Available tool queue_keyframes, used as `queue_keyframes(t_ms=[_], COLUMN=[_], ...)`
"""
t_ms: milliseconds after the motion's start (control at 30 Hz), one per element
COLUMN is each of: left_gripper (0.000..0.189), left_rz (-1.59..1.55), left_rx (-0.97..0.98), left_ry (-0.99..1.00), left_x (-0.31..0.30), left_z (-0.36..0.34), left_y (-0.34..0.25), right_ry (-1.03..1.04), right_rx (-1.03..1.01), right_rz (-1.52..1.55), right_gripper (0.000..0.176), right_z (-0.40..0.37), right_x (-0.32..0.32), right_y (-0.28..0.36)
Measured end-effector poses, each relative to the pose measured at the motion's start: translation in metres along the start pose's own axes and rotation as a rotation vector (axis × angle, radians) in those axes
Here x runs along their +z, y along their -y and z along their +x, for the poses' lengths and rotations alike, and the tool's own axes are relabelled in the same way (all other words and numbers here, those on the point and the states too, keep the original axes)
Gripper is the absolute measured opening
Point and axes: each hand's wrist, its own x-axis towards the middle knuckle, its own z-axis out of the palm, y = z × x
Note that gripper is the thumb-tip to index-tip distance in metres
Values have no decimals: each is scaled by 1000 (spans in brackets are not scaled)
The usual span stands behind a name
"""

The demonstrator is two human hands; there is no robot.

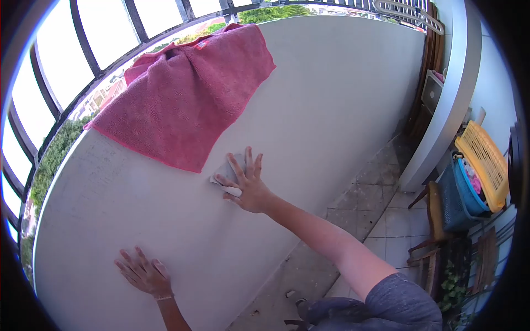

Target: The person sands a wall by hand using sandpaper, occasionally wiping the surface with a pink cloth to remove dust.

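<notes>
A pink towel (176,99) is draping over the top of a white parapet wall (320,94), its lowest corner hanging down the face. Just below that towel and slightly to its right, the right hand (251,190) is holding a pale flat pad (225,169) against the wall, its fingers spreading over it; a rounded white piece (233,191) is showing beside the fingers, and I cannot tell exactly what kind of pad this is. Well below the towel, toward its left, the left hand (144,273) is resting on the wall with fingers fanning wide, holding nothing visible. Behind the towel, dark railing bars (135,21) are rising, and green foliage (61,146) is showing to its left. Far to the towel's right, a yellow plastic basket (486,163) is leaning over a blue basket (455,193) beside a wooden chair (436,212).
</notes>
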Motion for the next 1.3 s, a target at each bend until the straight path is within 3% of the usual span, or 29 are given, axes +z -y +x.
queue_keyframes(t_ms=[100, 200, 300, 400, 567, 667, 700, 800, 867, 933, 1000, 1100, 1200, 1300], left_gripper=[52, 60, 69, 67, 65, 68, 67, 65, 63, 61, 58, 54, 54, 55], left_rz=[-6, -82, -260, -340, -579, -701, -666, -374, -254, -261, -192, -122, -104, -88], left_rx=[-22, -88, 196, 362, 351, 362, 357, 401, 389, 312, 268, 186, 165, 205], left_ry=[-3, 165, 463, 384, 440, 379, 341, 166, 118, 165, 61, 5, -37, -52], left_x=[0, -3, -42, -53, -4, -24, -10, -6, -6, -1, 8, 21, 30, 29], left_z=[1, 13, 84, 158, 217, 281, 287, 303, 304, 296, 286, 268, 259, 261], left_y=[-6, -34, -76, -118, -170, -241, -265, -328, -352, -362, -368, -376, -379, -377], right_ry=[-24, 21, 40, -9, -135, -148, 5, 64, 104, -27, 8, -364, -399, -539], right_rx=[18, 50, 58, 31, -9, -53, 0, 46, 324, 518, 628, 784, 626, 797], right_rz=[-9, 4, 8, 50, 184, 309, 331, 235, 288, 266, 321, 802, 597, 489], right_gripper=[60, 59, 59, 60, 65, 61, 60, 54, 51, 54, 59, 63, 70, 72], right_z=[5, 6, 6, 6, 5, -5, -12, -37, -88, -146, -180, -148, -113, -60], right_x=[1, -4, -8, -2, 10, 32, 40, -1, -15, -22, -33, -40, -34, -26], right_y=[0, 1, 0, -4, -11, -19, -26, -88, -149, -212, -262, -284, -301, -292])
